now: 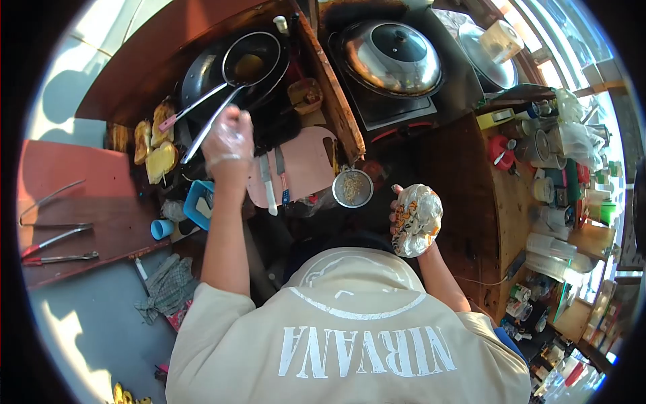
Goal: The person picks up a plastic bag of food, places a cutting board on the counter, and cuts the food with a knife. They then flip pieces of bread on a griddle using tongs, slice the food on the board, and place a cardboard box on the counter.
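Observation:
My left hand (229, 137), in a clear plastic glove, has its fingers curled at the handle of a long-handled metal utensil (207, 130). Its far end reaches the black wok (197, 75); its head is not distinct. A round, pink-handled strainer (193, 106) lies over the wok, with something yellowish-brown (248, 67) inside its ring. My right hand (396, 210) holds a crumpled white packet with orange and dark print (417, 221), away from the stove. Between the hands, a pink cutting board (304, 160) carries two knives, one white-handled (268, 186), one blue-and-red (281, 176).
Toasted bread slices (161, 161) lie left of the wok. A small sieve with pale bits (352, 188) hangs by the wooden partition (334, 87). Beyond it stands a lidded pan (392, 57). Tongs (60, 258) rest far left; jars and containers (542, 192) line the right shelf.

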A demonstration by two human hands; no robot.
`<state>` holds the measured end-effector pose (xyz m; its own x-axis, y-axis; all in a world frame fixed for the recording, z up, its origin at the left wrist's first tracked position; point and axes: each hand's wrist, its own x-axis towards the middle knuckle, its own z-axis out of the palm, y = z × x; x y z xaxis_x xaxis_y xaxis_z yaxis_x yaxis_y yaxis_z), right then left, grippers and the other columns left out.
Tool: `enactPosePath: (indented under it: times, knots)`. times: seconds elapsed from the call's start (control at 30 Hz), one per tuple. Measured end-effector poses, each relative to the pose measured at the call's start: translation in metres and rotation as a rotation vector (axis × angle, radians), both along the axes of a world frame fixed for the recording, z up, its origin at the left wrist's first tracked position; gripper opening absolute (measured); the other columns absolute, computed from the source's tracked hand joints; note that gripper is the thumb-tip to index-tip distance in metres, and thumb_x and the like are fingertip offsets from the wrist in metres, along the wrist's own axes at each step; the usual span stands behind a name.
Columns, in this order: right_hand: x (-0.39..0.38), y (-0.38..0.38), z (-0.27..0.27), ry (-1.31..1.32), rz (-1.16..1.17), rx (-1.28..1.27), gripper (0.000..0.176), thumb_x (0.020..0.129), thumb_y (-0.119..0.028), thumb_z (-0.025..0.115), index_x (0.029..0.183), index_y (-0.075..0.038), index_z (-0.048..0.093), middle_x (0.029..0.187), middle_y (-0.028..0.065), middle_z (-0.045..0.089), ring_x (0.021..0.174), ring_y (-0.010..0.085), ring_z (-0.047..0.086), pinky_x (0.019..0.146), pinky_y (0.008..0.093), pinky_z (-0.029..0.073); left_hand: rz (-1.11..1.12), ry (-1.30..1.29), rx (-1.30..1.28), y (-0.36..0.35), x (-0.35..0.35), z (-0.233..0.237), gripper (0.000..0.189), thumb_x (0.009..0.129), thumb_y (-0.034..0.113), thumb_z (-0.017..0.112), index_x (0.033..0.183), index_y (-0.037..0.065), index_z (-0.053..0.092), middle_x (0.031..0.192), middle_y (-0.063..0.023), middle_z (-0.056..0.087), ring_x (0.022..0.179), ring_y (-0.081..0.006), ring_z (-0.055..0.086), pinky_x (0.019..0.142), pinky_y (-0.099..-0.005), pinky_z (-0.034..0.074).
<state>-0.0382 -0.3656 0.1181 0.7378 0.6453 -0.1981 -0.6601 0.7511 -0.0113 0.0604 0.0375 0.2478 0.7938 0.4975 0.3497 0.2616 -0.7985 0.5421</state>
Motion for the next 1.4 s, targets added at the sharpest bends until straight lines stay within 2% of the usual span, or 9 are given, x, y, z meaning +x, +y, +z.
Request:
enactPosePath:
  times: [0.07,0.2,0.33,0.53,0.63,0.8,1.07,1.27,1.4]
  knots:
    - [0.002,0.004,0.007,0.043,-0.037,-0.059,0.078,0.089,-0.049,0.065,0.146,-0.003,0.037,0.107,0.0153,0.058,0.094,0.0331,0.062,0.073,0.0471,0.060,-0.002,0.249,0.033,-0.005,-0.030,-0.053,0.023,0.091,0.026,0.064,0.108,0.011,0.066,0.089,-0.0161,0.072,0.087,-0.0368,0.070,0.078,-0.0463,0.055]
    - [-0.001,0.005,0.009,0.072,-0.030,-0.055,0.079,0.089,-0.050,0.066,0.147,-0.005,0.036,0.109,0.0165,0.059,0.095,0.0350,0.064,0.073,0.0486,0.061,-0.015,0.832,-0.012,-0.008,-0.086,-0.174,0.032,0.095,0.019,0.051,0.121,0.002,0.057,0.107,-0.0249,0.069,0.103,-0.0413,0.067,0.089,-0.0489,0.054]
    - [-0.002,0.004,0.007,0.050,-0.015,-0.071,0.077,0.090,-0.048,0.066,0.147,-0.006,0.036,0.111,0.0170,0.060,0.096,0.0349,0.064,0.075,0.0494,0.061,0.079,0.842,-0.076,0.002,-0.104,-0.230,0.043,0.091,0.017,0.057,0.129,0.000,0.049,0.113,-0.0277,0.067,0.109,-0.0419,0.065,0.093,-0.0470,0.054]
    - [0.001,0.008,0.010,0.055,0.008,-0.047,0.090,0.081,-0.051,0.076,0.146,-0.005,0.035,0.111,0.0172,0.058,0.098,0.0360,0.064,0.078,0.0510,0.061,0.110,0.947,-0.150,0.000,-0.130,-0.182,0.042,0.092,0.014,0.055,0.130,-0.001,0.047,0.111,-0.0298,0.067,0.107,-0.0434,0.066,0.091,-0.0488,0.054]
    - [0.004,0.010,0.005,0.022,0.045,0.031,0.095,0.078,-0.053,0.078,0.147,-0.006,0.032,0.115,0.0175,0.057,0.104,0.0375,0.063,0.083,0.0549,0.059,0.042,0.860,-0.187,-0.003,-0.176,-0.158,0.053,0.088,0.010,0.056,0.138,0.003,0.039,0.105,-0.0305,0.066,0.092,-0.0470,0.067,0.080,-0.0542,0.055]
    - [0.006,0.009,-0.005,0.044,0.089,0.060,0.094,0.078,-0.053,0.078,0.148,-0.010,0.030,0.119,0.0178,0.055,0.108,0.0375,0.062,0.084,0.0559,0.057,0.158,0.759,-0.206,0.018,-0.217,-0.182,0.053,0.091,0.013,0.056,0.140,0.008,0.036,0.097,-0.0283,0.065,0.088,-0.0470,0.067,0.077,-0.0563,0.053]
    - [0.004,0.021,0.002,0.060,0.070,0.058,0.088,0.083,-0.055,0.072,0.148,-0.010,0.032,0.119,0.0159,0.056,0.107,0.0368,0.062,0.086,0.0541,0.056,0.359,0.723,-0.068,0.041,-0.174,-0.227,0.034,0.098,0.015,0.050,0.129,0.001,0.048,0.117,-0.0239,0.057,0.097,-0.0428,0.066,0.082,-0.0503,0.055]
    - [0.002,0.025,0.003,0.059,0.070,0.056,0.082,0.087,-0.053,0.068,0.148,-0.011,0.032,0.120,0.0158,0.056,0.107,0.0365,0.062,0.086,0.0541,0.056,0.264,0.589,0.183,0.038,-0.181,-0.203,0.025,0.097,0.015,0.052,0.118,0.001,0.058,0.109,-0.0198,0.060,0.094,-0.0373,0.067,0.079,-0.0457,0.057]
    - [-0.004,0.020,0.000,0.038,0.054,0.055,0.081,0.089,-0.054,0.067,0.148,-0.011,0.033,0.121,0.0166,0.056,0.108,0.0371,0.062,0.086,0.0546,0.056,0.070,0.814,-0.185,0.004,-0.176,-0.182,0.033,0.093,0.032,0.062,0.113,0.006,0.066,0.106,-0.0184,0.066,0.094,-0.0319,0.068,0.079,-0.0448,0.057]
